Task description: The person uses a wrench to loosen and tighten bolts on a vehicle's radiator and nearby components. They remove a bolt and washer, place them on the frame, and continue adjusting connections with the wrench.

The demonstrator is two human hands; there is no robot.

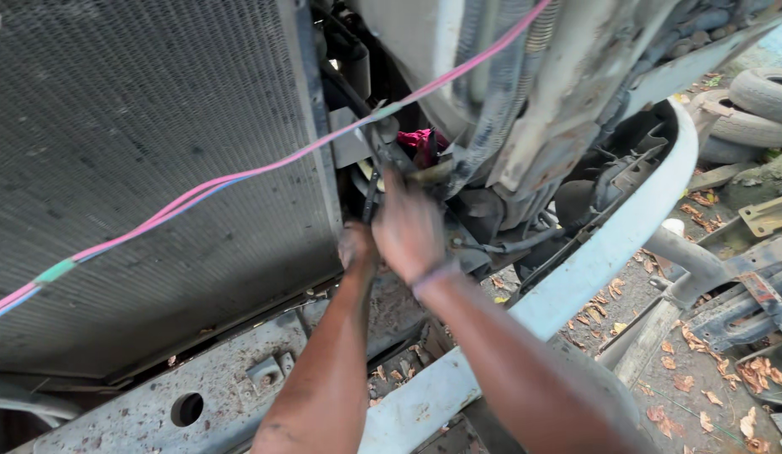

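The radiator (147, 160) fills the upper left of the frame, a dark, dusty finned core standing upright in the engine bay. A pink-and-blue wire (240, 175) crosses it on a slant, running from lower left to top centre. Below it, at lower left, lies the rusted crossmember (198, 378) with a round hole in it.

At centre, both hands work in the narrow gap just right of the radiator's edge. The left hand (356, 246) sits lower, closed into a loose fist; what it grips is hidden, and I cannot tell whether it holds a part or only braces. The right hand (408, 229) lies above and over it, fingers curled around a thin dark tool (372, 197) that stands roughly upright beside the radiator frame. The tool's tip is lost in shadow.

Judgement: the step in hand appears to be working a fastener or clamp near the fan pulley (363, 178), with the tool already seated. The next move likely calls for steady leverage in a cramped space, keeping the loose wire clear.

The tool looks slim, dark and metallic, partly covered by the fingers. A red rag (420, 139) sits just above the hands. Further right, a pale blue bumper bar (601, 244) sweeps diagonally; tyres (761, 109) and scattered dry leaves (702, 370) lie on the ground at right.
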